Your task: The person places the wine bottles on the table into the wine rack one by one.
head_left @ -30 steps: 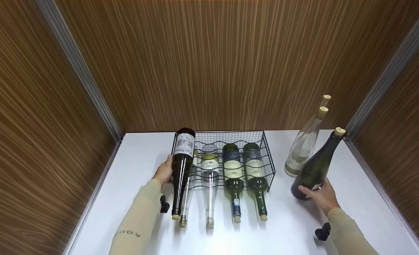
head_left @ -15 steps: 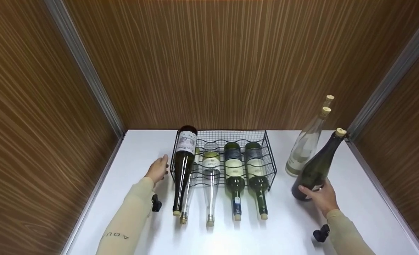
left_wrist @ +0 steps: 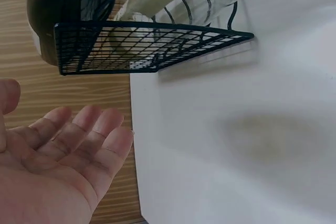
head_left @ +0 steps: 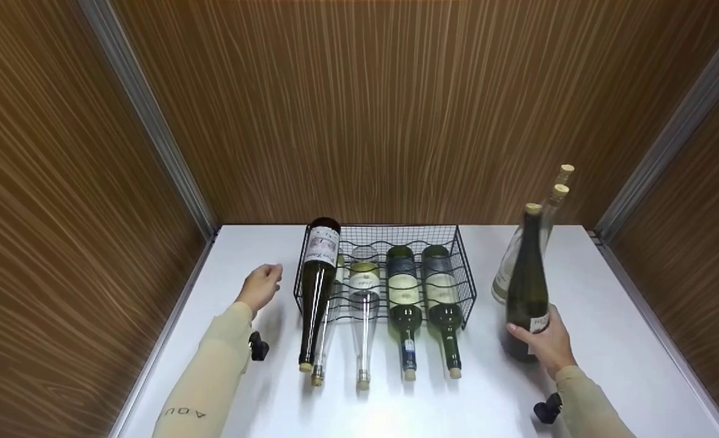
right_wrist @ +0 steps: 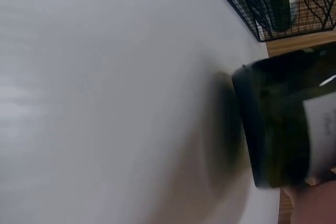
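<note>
My right hand (head_left: 545, 345) grips a dark green wine bottle (head_left: 527, 274) low on its body, the bottle nearly upright with its cork up. In the right wrist view the bottle's base (right_wrist: 249, 129) looks just off the white table. My left hand (head_left: 261, 287) holds nothing, left of the black wire rack (head_left: 464, 277) and apart from it; its fingers (left_wrist: 86, 121) are loosely bent in the left wrist view. A dark labelled bottle (head_left: 320, 274) lies at the rack's left side, neck towards me, partly covering a clear bottle (head_left: 323, 347).
Another clear bottle (head_left: 364, 328) and two green bottles, one left (head_left: 404, 298) and one right (head_left: 441, 298), also lie in the rack. Two corked clear bottles stand at the right, the front one (head_left: 505, 267) partly hidden by the held bottle. Wood-patterned walls (head_left: 359, 109) enclose the white table (head_left: 384, 413).
My left hand has let go of the dark labelled bottle and drawn away leftwards. My right hand has brought the dark green bottle more upright, its cork swinging left.
</note>
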### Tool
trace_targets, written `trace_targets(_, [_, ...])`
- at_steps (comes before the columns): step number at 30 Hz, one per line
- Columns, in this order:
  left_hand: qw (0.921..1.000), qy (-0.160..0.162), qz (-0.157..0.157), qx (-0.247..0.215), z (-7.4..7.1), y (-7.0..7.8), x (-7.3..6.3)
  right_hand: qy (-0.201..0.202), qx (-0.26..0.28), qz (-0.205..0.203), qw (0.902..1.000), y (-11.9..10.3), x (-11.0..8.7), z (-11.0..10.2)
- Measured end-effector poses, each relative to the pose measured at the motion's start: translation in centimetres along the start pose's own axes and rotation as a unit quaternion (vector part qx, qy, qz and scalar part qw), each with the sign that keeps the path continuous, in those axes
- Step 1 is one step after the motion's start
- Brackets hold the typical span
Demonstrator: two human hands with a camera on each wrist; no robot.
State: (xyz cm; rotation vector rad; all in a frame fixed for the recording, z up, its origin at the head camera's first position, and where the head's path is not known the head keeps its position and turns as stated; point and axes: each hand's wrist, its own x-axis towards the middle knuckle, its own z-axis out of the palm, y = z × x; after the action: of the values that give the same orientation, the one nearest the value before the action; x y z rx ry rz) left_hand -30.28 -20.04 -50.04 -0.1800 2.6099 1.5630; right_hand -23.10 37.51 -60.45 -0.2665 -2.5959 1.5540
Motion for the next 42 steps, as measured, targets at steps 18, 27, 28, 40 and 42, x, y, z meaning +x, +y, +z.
trace_targets(18, [0.9946,-0.005,0.075,0.071,-1.1,2.1,-0.8,0.082,-0.12,-0.09,0.9853,-0.4,-0.4,0.4])
trace_targets(27, [0.9798,-0.002,0.151,0.131,-1.7,5.4,-2.2,0.043,-0.161,-0.131,0.9774,-3.4,-0.8,-2.6])
trace_targets(28, [0.9783,-0.004,0.16,0.132,-1.6,5.8,-2.4,0.036,-0.172,-0.135,0.9751,-3.8,-0.9,-2.9])
trace_targets(40, [0.949,-0.033,0.26,0.175,1.3,10.2,-5.5,-0.035,-0.312,-0.268,0.9109,-9.5,-2.2,-5.9])
trace_targets(42, [0.9425,-0.036,0.272,0.191,2.0,10.6,-6.0,-0.048,-0.33,-0.282,0.8994,-10.4,-2.3,-5.8])
